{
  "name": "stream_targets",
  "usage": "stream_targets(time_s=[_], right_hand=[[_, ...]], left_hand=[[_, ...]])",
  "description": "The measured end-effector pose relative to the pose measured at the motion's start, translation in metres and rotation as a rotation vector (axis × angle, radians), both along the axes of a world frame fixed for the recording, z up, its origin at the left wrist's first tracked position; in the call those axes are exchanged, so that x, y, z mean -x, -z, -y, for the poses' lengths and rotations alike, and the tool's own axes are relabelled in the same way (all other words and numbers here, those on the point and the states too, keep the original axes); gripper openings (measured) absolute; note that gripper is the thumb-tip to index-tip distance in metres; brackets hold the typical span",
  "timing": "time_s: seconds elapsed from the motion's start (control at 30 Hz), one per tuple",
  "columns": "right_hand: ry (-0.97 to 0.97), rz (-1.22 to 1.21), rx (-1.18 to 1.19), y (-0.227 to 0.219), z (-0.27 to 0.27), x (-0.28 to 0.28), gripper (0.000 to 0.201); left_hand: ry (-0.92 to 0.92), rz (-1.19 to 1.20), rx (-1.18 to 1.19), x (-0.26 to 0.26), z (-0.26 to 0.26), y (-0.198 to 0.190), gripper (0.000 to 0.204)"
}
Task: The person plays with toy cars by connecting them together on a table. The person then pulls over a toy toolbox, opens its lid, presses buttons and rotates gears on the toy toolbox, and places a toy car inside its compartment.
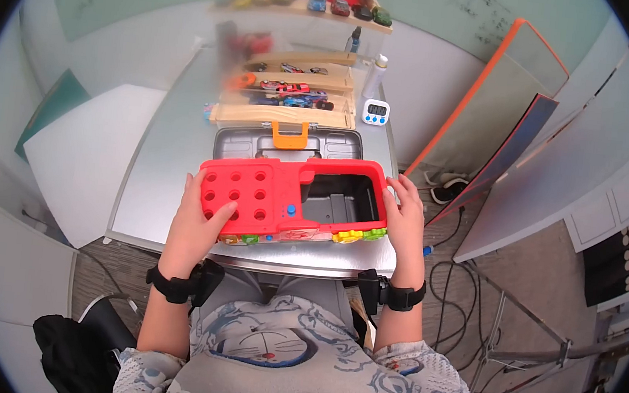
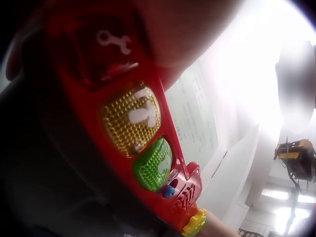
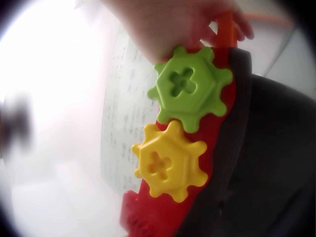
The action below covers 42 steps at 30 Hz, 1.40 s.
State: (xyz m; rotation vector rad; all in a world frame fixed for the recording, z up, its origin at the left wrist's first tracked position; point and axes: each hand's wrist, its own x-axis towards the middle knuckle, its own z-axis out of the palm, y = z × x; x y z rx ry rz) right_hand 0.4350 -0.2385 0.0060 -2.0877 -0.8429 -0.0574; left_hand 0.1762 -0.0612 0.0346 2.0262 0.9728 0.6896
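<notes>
A red toy toolbox (image 1: 284, 195) with a dark body lies near the table's front edge, its left top full of round holes and its right side a deep dark compartment (image 1: 338, 199). The left hand (image 1: 197, 219) grips its left end, thumb on the holed top. At the right end, the right hand (image 1: 405, 219) holds the rim. Green (image 3: 187, 89) and yellow (image 3: 170, 162) gears show on the front in the right wrist view. Yellow (image 2: 132, 120) and green (image 2: 154, 164) buttons show in the left wrist view.
Behind the toolbox is a grey case (image 1: 236, 143) with an orange latch (image 1: 289, 136). Farther back stand wooden racks (image 1: 284, 116) of toy cars, a white timer (image 1: 375, 112) and a white bottle (image 1: 375, 76). An orange-edged panel leans at the right.
</notes>
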Motion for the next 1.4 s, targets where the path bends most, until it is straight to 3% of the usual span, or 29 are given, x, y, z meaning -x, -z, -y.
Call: stream_targets(time_s=[0.03,0.33,0.47,0.73,1.2,1.4], right_hand=[[0.005,-0.001,0.001,-0.001,0.0,0.002,0.034],[-0.077,0.132,0.112,-0.001,-0.015,0.031,0.04],[-0.133,0.046,0.121,0.004,-0.029,0.047,0.042],[-0.248,-0.084,0.066,0.02,-0.053,0.074,0.044],[-0.332,-0.17,0.128,0.028,-0.087,0.109,0.048],[-0.316,-0.11,0.142,0.023,-0.087,0.107,0.048]], left_hand=[[0.042,0.081,0.167,0.001,-0.001,-0.001,0.061],[-0.057,0.3,0.093,0.016,-0.03,0.012,0.053],[-0.111,0.391,0.117,0.028,-0.039,-0.015,0.048],[-0.161,0.276,-0.024,0.048,-0.042,-0.062,0.048],[-0.242,0.126,-0.19,0.075,-0.059,-0.085,0.048],[-0.218,0.012,-0.206,0.084,-0.06,-0.078,0.047]])
